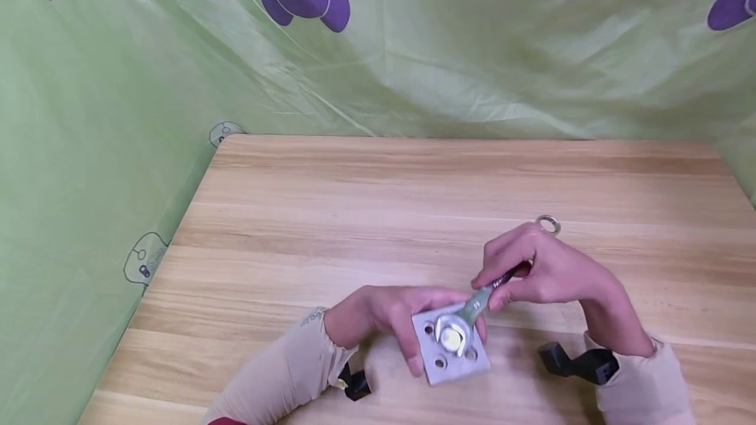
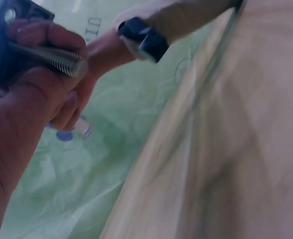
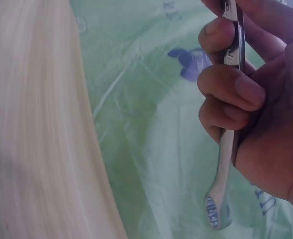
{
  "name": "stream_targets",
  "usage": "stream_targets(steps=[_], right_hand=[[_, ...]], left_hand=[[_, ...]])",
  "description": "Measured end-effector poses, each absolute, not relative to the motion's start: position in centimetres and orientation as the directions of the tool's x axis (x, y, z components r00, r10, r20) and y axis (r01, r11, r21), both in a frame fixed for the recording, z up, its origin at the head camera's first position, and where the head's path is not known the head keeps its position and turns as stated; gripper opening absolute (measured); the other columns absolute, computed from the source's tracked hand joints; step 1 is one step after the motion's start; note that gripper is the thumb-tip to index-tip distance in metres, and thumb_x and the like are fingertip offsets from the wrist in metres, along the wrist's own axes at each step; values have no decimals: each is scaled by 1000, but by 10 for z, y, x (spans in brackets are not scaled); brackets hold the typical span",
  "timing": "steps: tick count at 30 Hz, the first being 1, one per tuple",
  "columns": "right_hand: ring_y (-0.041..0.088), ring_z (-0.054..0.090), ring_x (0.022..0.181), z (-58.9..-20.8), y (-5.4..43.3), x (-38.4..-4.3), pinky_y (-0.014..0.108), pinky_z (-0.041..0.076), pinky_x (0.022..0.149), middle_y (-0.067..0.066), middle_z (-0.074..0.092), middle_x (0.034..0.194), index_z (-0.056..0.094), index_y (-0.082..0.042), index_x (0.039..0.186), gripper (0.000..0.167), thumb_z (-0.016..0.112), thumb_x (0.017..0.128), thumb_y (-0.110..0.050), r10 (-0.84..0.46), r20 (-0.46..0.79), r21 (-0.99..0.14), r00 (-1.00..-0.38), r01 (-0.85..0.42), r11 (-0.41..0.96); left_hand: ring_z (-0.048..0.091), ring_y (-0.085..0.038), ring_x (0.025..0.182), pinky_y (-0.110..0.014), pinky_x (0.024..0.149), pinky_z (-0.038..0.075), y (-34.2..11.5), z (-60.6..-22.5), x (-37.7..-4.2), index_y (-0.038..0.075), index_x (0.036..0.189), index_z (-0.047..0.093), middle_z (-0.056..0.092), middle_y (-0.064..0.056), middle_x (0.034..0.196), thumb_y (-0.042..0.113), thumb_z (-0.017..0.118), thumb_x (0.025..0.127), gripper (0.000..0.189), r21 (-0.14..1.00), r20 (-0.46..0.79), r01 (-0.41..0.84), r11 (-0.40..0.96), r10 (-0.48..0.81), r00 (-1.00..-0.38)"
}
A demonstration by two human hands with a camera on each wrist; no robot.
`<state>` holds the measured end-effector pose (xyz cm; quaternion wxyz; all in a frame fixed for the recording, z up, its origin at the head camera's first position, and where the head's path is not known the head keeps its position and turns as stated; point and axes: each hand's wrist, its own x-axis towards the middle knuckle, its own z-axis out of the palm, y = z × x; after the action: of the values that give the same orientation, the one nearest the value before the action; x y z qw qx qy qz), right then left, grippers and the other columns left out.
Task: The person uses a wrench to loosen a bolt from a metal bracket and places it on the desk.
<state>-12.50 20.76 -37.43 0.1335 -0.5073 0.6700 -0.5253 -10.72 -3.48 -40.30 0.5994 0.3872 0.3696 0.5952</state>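
My left hand grips a square metal plate with holes, tilted up over the table's front part. A bolt's bright head sits at the plate's middle. Below the plate, the bolt's threaded shank sticks out between the left fingers. With fingers curled round its handle, my right hand holds a combination wrench. The wrench's open end lies around the bolt head. Its ring end juts out past the back of the hand, and the palm hides part of the handle.
The wood-grain table stretches beneath both hands. Green printed cloth hangs along its back and left side. Black wrist mounts stick out from the sleeves near the table surface.
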Motion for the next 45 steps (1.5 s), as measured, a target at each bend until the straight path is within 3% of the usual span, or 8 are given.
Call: stream_targets(steps=[5,8,14,21,24,31,37,45], right_hand=[[3,45,57,-364,197,-111,5,35,50,-5,66,73,79,-13,98,25,85,74,-9,-862,391,-778,-324,-617,-121],[0,45,59,-361,199,-107,4,35,51,-7,66,74,79,-14,99,27,86,73,-13,-850,421,-737,-316,-666,-117],[2,46,56,-364,222,-116,8,33,47,0,69,80,77,-2,102,32,83,71,5,-718,533,-724,-448,-681,-113],[3,52,58,-363,222,-116,21,39,47,-11,71,78,78,-5,96,29,80,72,11,-378,409,-779,-830,-534,329],[5,51,57,-365,212,-117,22,40,48,-14,71,76,79,-5,95,20,82,77,2,-259,324,-802,-910,-409,435],[3,50,56,-371,189,-119,20,40,47,-27,68,78,79,-3,97,18,82,79,-5,-178,285,-819,-942,-336,465],[0,53,58,-374,178,-117,17,43,50,-33,65,78,80,-5,97,17,83,80,-10,-149,281,-805,-948,-317,502],[3,47,56,-379,162,-113,16,39,49,0,70,74,80,-6,94,17,84,78,-8,-145,351,-742,-925,-369,559]], left_hand=[[63,-26,95,-26,97,51,-28,-391,-97,-26,132,24,52,-43,112,-24,71,58,88,992,-12,-119,42,970,241],[61,-31,100,-28,100,50,-28,-388,-95,-24,132,25,55,-40,113,-22,74,60,88,998,-15,-54,29,969,246],[64,-11,88,-34,81,59,-45,-390,-110,-22,123,25,50,-45,107,-20,70,60,77,989,102,-105,-104,994,-25],[65,-8,82,-22,68,56,-59,-386,-118,-10,126,31,59,-10,102,-17,66,66,69,971,148,-20,-236,671,-726],[65,-7,88,-21,71,57,-55,-388,-119,-4,129,32,57,-9,111,-16,67,68,71,972,162,65,-227,440,-883],[65,-8,95,-19,77,57,-48,-394,-123,-3,131,30,53,-30,128,-16,68,71,72,960,231,190,-205,200,-952],[63,-9,102,-18,82,57,-44,-396,-121,-2,133,27,51,-29,133,-15,67,72,73,957,239,210,-200,134,-962],[62,-14,105,-19,84,56,-43,-398,-120,0,133,26,51,-25,131,-16,67,73,74,964,224,208,-163,88,-971]])
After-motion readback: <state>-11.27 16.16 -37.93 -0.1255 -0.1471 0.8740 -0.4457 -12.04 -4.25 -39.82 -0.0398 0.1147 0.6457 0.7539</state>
